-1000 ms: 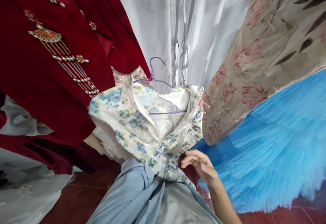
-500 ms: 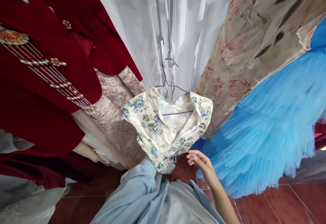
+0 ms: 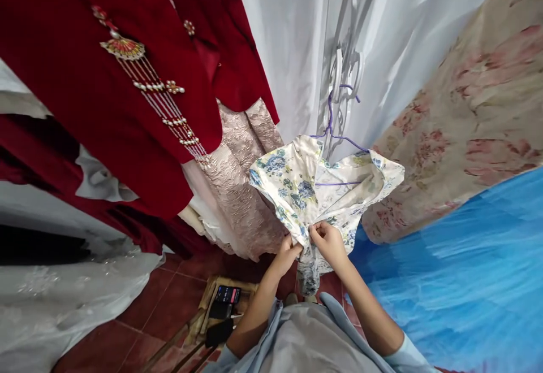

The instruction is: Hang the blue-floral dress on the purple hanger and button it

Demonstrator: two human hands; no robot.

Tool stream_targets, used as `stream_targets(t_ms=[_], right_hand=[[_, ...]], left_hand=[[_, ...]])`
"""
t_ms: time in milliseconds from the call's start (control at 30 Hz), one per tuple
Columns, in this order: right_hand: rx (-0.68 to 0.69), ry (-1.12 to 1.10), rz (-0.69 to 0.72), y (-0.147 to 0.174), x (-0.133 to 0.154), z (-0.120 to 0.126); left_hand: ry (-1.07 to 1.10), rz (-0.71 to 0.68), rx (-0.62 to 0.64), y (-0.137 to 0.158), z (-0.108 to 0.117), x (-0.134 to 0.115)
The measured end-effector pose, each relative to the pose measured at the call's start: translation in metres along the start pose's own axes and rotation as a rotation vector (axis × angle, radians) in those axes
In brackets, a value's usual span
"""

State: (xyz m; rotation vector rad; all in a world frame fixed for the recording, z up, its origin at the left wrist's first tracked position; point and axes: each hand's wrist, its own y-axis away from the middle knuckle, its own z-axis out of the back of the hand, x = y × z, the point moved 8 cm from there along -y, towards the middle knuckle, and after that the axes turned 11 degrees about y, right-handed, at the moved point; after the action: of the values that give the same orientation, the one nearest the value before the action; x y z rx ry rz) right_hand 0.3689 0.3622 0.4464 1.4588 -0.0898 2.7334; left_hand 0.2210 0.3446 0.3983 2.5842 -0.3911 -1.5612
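A white blouse with blue and green flowers [image 3: 297,189] hangs in front of me on a purple wire hanger [image 3: 330,130]. The hanger's hook sits at a white metal rack [image 3: 337,73]. My left hand [image 3: 289,253] is closed on the blouse's front edge, low on its left side. Close beside it, my right hand [image 3: 330,243] pinches the cloth at the bottom of the V-neck. Below the hands, the lower end of the blouse [image 3: 309,277] hangs bunched. The tips of several fingers are hidden in the fabric.
Dark red velvet garments [image 3: 139,96] with beaded ornaments and a pink brocade skirt [image 3: 250,192] hang at left. White cloth [image 3: 288,34] hangs behind. A floral beige dress [image 3: 458,130] and blue tulle [image 3: 445,271] are at right. A phone [image 3: 228,294] lies on a wooden stool [image 3: 203,305].
My right hand has moved from beside the blouse onto its front. My left hand, hidden before, now shows gripping the cloth. The view has shifted left, revealing the stool and phone.
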Motion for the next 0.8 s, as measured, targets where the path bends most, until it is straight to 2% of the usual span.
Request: stream_targets(t_ms=[167, 300, 433, 567, 667, 800], right_hand=[[0.088, -0.065, 0.045, 0.011, 0.005, 0.001], [0.032, 0.148, 0.266, 0.014, 0.023, 0.035], [-0.089, 0.342, 0.466, -0.005, 0.063, 0.084], [-0.259, 0.53, 0.568, -0.043, 0.12, 0.131], [-0.328, 0.622, 0.606, -0.069, 0.154, 0.149], [-0.36, 0.621, 0.622, -0.082, 0.174, 0.16]], left_hand=[[-0.276, -0.194, -0.081, 0.003, 0.001, -0.016], [-0.361, -0.262, -0.047, 0.001, -0.006, -0.023], [-0.402, -0.25, -0.063, 0.002, -0.002, -0.019], [-0.394, -0.206, -0.104, 0.003, 0.005, -0.007], [-0.351, -0.202, -0.11, 0.002, 0.004, -0.003], [-0.306, -0.165, -0.102, -0.003, 0.001, -0.003]])
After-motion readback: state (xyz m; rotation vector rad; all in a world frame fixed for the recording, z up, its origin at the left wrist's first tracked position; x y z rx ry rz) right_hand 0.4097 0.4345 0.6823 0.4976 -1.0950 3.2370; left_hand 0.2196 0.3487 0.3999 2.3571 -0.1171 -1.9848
